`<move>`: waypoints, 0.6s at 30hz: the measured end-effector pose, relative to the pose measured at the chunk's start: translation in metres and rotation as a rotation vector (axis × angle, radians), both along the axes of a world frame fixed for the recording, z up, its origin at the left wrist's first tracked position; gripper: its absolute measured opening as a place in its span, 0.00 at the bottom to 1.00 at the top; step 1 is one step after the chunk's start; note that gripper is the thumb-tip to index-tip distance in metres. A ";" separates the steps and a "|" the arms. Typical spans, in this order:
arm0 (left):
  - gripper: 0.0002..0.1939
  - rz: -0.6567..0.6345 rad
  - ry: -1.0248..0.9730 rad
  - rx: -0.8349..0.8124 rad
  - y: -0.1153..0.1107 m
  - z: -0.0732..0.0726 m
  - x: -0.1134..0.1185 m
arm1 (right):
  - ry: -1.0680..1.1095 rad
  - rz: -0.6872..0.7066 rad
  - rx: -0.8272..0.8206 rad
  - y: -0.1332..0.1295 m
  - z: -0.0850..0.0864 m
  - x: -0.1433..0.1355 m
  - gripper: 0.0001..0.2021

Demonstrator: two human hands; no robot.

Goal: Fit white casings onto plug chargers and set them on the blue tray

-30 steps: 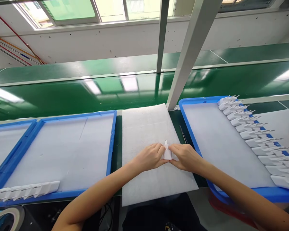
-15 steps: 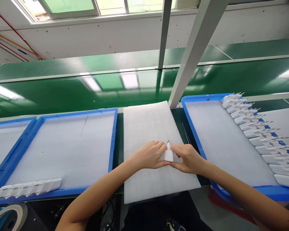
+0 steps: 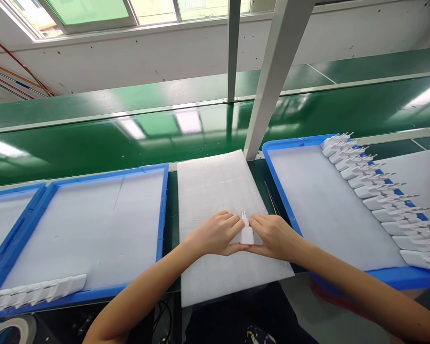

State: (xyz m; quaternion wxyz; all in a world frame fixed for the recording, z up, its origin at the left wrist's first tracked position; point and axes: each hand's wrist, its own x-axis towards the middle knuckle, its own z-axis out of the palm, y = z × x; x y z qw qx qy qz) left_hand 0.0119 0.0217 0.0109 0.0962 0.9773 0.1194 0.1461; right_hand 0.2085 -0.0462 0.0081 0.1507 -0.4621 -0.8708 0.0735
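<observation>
A white plug-in charger with two metal pins pointing away from me is held between both hands, above a white foam sheet. My left hand grips its left side, fingers curled by the pin end and thumb at the near end. On the other side my right hand closes on it in the same way, and the two thumbs meet below the charger. Whether the charger touches the foam I cannot tell.
To the right, a blue tray bears a row of white chargers. A left blue tray carries several chargers along its near edge. Tweezers lie beside the foam. A grey post rises behind; a tape roll is lower left.
The camera view has shifted slightly. Both hands keep hold of the charger; my right hand's fingers have closed in nearer to its upper part.
</observation>
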 end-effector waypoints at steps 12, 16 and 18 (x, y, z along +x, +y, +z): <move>0.26 -0.042 -0.067 -0.060 -0.001 0.007 0.000 | 0.202 0.083 0.019 -0.001 -0.002 -0.001 0.19; 0.26 -0.040 -0.057 -0.088 -0.003 0.006 0.000 | 0.250 0.082 0.043 -0.003 -0.004 -0.003 0.19; 0.25 -0.044 -0.065 -0.131 -0.004 0.006 0.000 | 0.271 0.090 0.071 -0.003 -0.005 -0.003 0.18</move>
